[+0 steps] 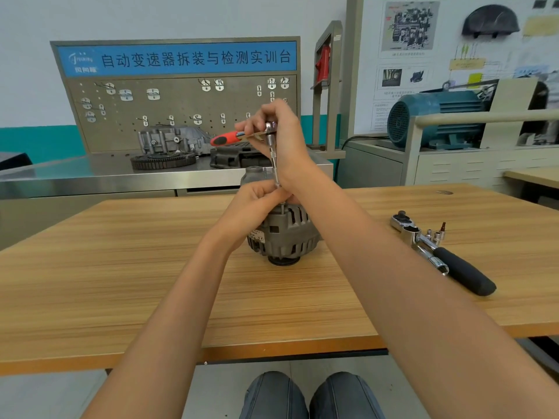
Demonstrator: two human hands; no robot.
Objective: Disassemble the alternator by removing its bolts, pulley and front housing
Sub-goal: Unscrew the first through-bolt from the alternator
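A grey alternator (287, 234) stands on the wooden table (121, 267), pulley end down. A small ratchet with a red handle (227, 138) and a long thin extension (274, 164) points straight down onto the alternator's top. My right hand (281, 131) grips the ratchet's head from above. My left hand (257, 201) pinches the bottom of the extension just above the housing. The bolt under the socket is hidden by my fingers.
A large ratchet with a black handle (447, 255) lies on the table to the right, with small sockets and a bit (437, 234) beside it. Behind the table stands a steel bench with gearbox parts (169, 146) and a pegboard. A blue motor (435, 119) sits back right.
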